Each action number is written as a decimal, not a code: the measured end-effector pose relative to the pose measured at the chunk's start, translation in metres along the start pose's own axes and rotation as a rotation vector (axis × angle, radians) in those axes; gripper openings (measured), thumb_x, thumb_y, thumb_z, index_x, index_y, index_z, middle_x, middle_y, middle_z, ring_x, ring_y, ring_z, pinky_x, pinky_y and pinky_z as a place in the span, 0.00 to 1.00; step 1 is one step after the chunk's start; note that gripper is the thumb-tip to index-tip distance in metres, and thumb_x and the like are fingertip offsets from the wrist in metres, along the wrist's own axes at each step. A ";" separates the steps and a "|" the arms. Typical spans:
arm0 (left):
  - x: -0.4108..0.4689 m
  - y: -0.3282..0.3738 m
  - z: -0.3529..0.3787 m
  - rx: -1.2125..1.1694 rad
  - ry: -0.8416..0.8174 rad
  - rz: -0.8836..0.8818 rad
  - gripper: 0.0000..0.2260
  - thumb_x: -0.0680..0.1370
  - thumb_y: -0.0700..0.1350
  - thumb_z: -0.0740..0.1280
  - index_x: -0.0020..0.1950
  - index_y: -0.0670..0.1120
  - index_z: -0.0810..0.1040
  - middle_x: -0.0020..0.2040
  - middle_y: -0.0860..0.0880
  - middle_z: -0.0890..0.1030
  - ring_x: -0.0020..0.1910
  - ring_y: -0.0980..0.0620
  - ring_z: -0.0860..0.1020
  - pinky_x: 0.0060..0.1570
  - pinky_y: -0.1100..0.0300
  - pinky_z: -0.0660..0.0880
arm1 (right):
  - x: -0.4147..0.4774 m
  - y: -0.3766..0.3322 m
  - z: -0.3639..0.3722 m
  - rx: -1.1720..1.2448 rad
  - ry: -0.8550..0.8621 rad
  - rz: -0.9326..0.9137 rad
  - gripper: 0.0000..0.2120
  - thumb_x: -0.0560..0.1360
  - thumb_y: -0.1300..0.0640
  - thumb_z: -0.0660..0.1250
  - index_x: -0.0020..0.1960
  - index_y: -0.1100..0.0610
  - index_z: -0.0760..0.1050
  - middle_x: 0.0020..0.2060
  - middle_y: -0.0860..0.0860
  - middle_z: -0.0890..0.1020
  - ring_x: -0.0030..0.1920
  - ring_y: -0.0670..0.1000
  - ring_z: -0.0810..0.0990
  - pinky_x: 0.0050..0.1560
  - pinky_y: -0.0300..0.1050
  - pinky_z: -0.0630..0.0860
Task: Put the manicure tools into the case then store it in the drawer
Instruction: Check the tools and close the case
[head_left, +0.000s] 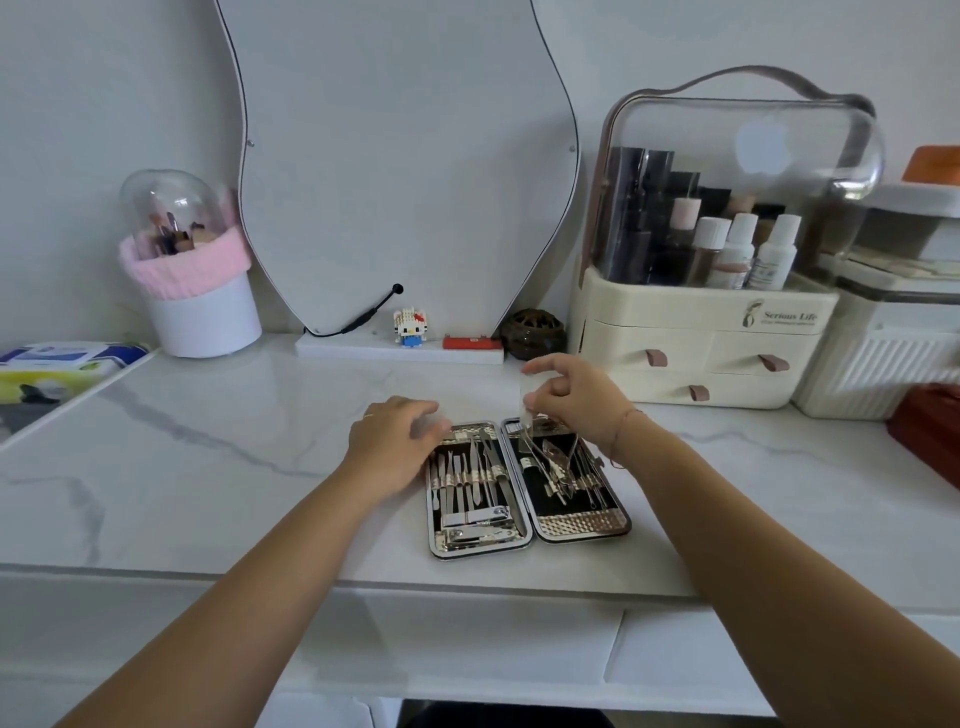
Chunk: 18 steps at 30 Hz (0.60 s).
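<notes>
An open manicure case (584, 525) lies flat on the white marble table (234, 467), both halves up. Several steel tools (470, 480) sit strapped in its left half; more tools lie in the right half. My left hand (389, 441) rests on the case's left edge, fingers spread, pressing it down. Above the right half's far end, my right hand (569, 397) pinches a thin metal tool (527, 421) that points down into the case. The cream organizer's drawers (675, 364) behind the case are shut.
A cream cosmetics organizer with a clear lid (727, 197) stands at the back right, a ribbed white box (878, 364) beside it. A mirror (405, 156), a small toy figure (408, 327), a brown ball (532, 332) and a brush holder (195, 280) line the back.
</notes>
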<state>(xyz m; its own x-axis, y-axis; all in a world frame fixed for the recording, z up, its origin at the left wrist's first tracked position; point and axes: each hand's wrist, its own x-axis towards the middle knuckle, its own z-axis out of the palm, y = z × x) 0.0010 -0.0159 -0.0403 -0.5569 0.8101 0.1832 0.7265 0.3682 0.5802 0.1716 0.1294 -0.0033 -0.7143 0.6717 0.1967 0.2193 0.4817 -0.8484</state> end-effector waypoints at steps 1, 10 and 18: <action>0.000 -0.001 0.001 0.003 0.015 0.009 0.16 0.78 0.56 0.61 0.63 0.53 0.76 0.62 0.51 0.75 0.65 0.48 0.67 0.66 0.49 0.63 | 0.002 0.002 0.000 0.006 -0.020 0.004 0.15 0.72 0.62 0.69 0.58 0.55 0.74 0.38 0.57 0.85 0.40 0.49 0.82 0.51 0.42 0.77; 0.006 -0.008 0.003 -0.116 0.044 0.028 0.08 0.77 0.50 0.65 0.52 0.55 0.82 0.49 0.51 0.78 0.54 0.49 0.75 0.59 0.46 0.69 | 0.006 0.013 -0.005 0.024 -0.149 0.012 0.12 0.72 0.62 0.69 0.56 0.58 0.76 0.36 0.52 0.83 0.39 0.47 0.81 0.49 0.41 0.78; 0.006 -0.008 0.004 -0.134 0.080 0.018 0.08 0.77 0.46 0.65 0.51 0.52 0.83 0.49 0.52 0.80 0.53 0.51 0.76 0.58 0.49 0.71 | 0.005 0.011 -0.003 -0.119 -0.189 -0.039 0.10 0.72 0.59 0.71 0.53 0.57 0.79 0.37 0.49 0.81 0.38 0.44 0.80 0.45 0.34 0.77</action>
<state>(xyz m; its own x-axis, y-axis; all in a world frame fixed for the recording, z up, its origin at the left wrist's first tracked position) -0.0064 -0.0119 -0.0468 -0.5783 0.7753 0.2539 0.6794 0.2853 0.6760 0.1731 0.1398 -0.0101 -0.8332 0.5391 0.1230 0.2577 0.5755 -0.7761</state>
